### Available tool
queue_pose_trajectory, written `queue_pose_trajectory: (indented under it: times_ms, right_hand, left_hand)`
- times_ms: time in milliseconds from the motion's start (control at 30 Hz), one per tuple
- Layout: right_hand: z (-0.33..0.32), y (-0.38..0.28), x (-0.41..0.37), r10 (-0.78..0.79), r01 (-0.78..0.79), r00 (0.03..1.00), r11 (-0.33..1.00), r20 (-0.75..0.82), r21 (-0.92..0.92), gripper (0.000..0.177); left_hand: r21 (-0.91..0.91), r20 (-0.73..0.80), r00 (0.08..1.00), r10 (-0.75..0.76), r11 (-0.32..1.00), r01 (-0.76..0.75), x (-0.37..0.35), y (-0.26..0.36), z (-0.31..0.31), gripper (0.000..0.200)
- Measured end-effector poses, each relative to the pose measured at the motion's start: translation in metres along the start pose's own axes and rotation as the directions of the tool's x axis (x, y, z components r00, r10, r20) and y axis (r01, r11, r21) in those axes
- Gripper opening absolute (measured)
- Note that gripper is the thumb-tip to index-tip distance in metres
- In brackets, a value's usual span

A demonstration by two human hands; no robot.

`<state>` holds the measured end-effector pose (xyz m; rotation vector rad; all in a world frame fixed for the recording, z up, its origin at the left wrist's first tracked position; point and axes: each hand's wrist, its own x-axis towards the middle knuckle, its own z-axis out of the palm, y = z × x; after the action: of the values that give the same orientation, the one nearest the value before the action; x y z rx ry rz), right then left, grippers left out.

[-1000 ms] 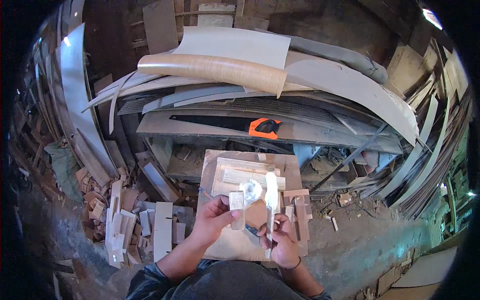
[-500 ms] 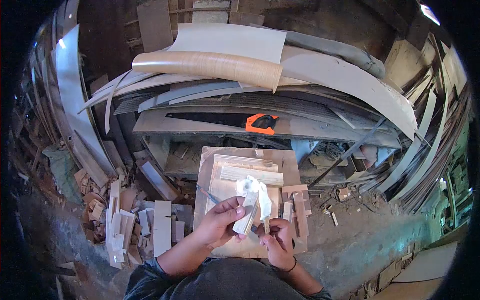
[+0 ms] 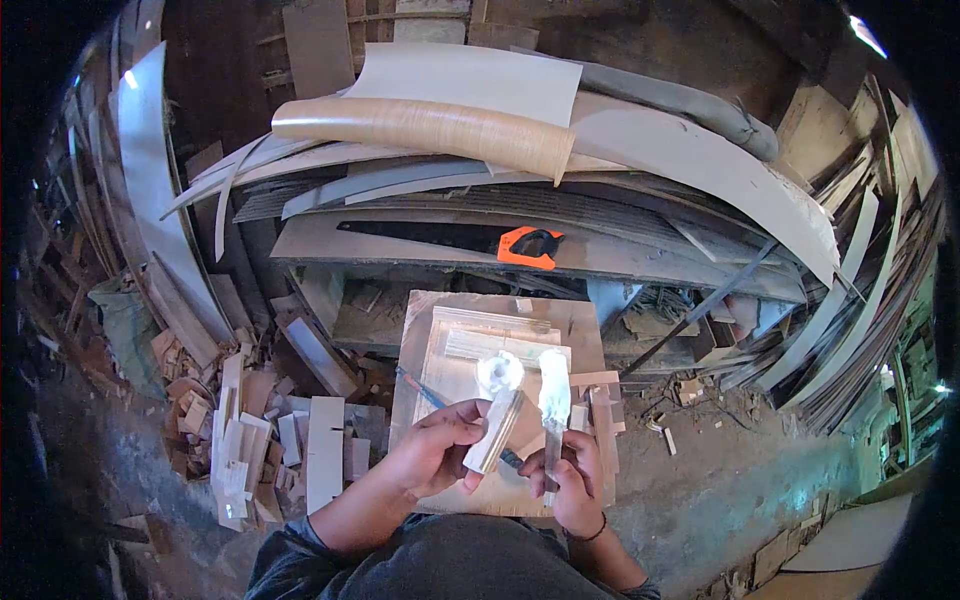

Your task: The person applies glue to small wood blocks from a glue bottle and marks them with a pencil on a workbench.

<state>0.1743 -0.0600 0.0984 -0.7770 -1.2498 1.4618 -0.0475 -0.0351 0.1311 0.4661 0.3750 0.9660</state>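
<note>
My left hand is closed round a short wooden block with layered edges. At the block's upper end sits a bright white round lump. My right hand grips a thin flat stick, held upright, its upper part thickly coated in white paste. Coated stick and block are apart, side by side. Beneath both hands lies a wooden board, with layered wood strips on its far part.
An orange-handled saw lies on the shelf ahead. Wood offcuts are heaped at the left. Small wood pieces lie by the board's right edge. Long bent sheets are stacked beyond the shelf.
The coated stick has moved right, away from the block, and now stands more upright with more of its bare part showing. The camera view has shifted slightly.
</note>
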Motion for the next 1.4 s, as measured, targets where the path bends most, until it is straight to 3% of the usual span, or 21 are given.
queue_pose_trajectory:
  times_ms: [100, 300, 400, 467, 500, 600, 800, 900, 1267, 1400]
  right_hand:
    - [-0.003, 0.000, 0.001, 0.012, -0.012, 1.000, 1.000, 0.023, 0.011, 0.034]
    - [-0.006, 0.006, 0.000, -0.039, 0.030, 0.997, 0.990, 0.066, 0.135, 0.038]
    - [-0.006, 0.009, -0.001, -0.054, 0.048, 0.998, 0.990, 0.040, 0.132, 0.040]
    - [-0.008, 0.009, -0.001, -0.043, 0.036, 0.998, 0.988, 0.038, 0.151, 0.040]
    - [-0.008, 0.007, -0.001, -0.038, 0.033, 0.999, 0.989, 0.033, 0.142, 0.039]
    - [-0.009, 0.005, -0.001, -0.046, 0.043, 0.999, 0.994, 0.024, 0.105, 0.036]
    - [-0.001, -0.004, -0.003, -0.013, 0.014, 0.997, 1.000, -0.079, 0.003, 0.031]
    - [0.001, -0.008, 0.000, -0.006, 0.003, 0.996, 0.999, -0.092, -0.033, 0.030]
    - [0.004, -0.007, 0.001, -0.033, 0.023, 0.992, 0.996, -0.120, -0.088, 0.030]
    - [0.003, -0.004, 0.000, -0.064, 0.036, 0.990, 0.977, -0.124, -0.211, 0.030]
  left_hand:
    - [-0.010, 0.041, 0.999, -0.004, 1.000, 0.005, -0.002, 0.000, -0.001, 0.038]
    - [0.035, -0.041, 0.999, 0.012, 0.999, -0.011, 0.001, -0.011, 0.002, 0.038]
    - [-0.015, 0.037, 0.999, -0.022, 1.000, 0.023, 0.002, -0.010, 0.005, 0.037]
    - [-0.027, -0.015, 1.000, -0.016, 1.000, 0.016, 0.002, -0.012, 0.006, 0.047]
    - [-0.032, -0.041, 0.999, -0.013, 0.999, 0.012, 0.002, -0.013, 0.006, 0.053]
    - [-0.036, 0.056, 0.998, -0.017, 0.999, 0.019, -0.002, -0.007, 0.010, 0.036]
    - [-0.037, 0.008, 1.000, -0.006, 0.999, 0.006, -0.003, -0.009, 0.011, 0.038]
    - [-0.034, 0.079, 0.997, 0.006, 0.999, -0.004, -0.005, -0.008, 0.008, 0.040]
    - [-0.006, 0.039, 0.999, 0.000, 1.000, 0.000, -0.007, -0.006, 0.012, 0.039]
    - [-0.015, 0.006, 1.000, 0.002, 1.000, -0.002, -0.007, -0.007, 0.013, 0.037]
